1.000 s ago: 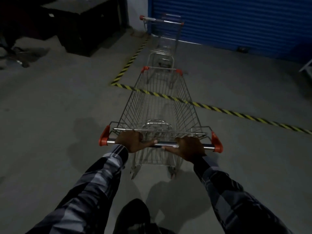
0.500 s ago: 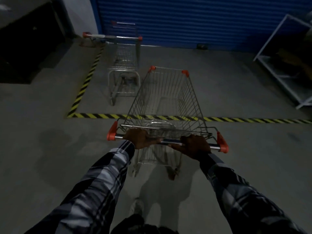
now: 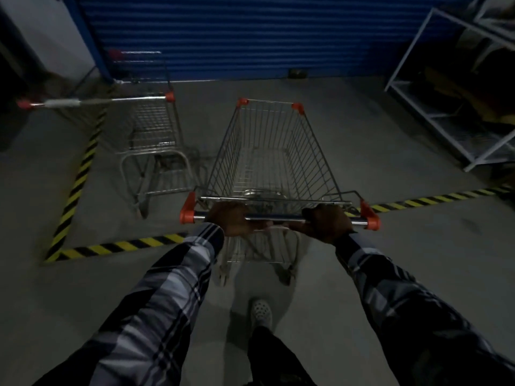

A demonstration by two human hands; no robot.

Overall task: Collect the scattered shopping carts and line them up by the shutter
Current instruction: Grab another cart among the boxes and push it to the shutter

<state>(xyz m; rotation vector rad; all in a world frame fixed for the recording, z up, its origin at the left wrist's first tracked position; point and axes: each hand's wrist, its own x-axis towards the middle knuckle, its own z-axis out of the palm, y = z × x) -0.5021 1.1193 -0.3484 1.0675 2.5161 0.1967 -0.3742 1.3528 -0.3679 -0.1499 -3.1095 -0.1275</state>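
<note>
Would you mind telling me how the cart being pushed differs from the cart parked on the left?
The pushed cart is gripped at its handle by the left hand and right hand; the parked cart stands untouched. The pushed cart straddles the floor tape; the parked cart sits inside it. Both are wire with orange corners.

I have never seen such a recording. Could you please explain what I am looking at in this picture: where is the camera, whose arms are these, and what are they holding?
The camera is worn on a person's head and looks forward and down, so you see that person's own arms in checked sleeves. The left hand and the right hand both grip the handle bar of an empty wire shopping cart. It straddles a yellow-and-black floor stripe and points toward a blue shutter. Another cart stands to its left, nearer the shutter. A white shelf rack stands on the right.
</note>
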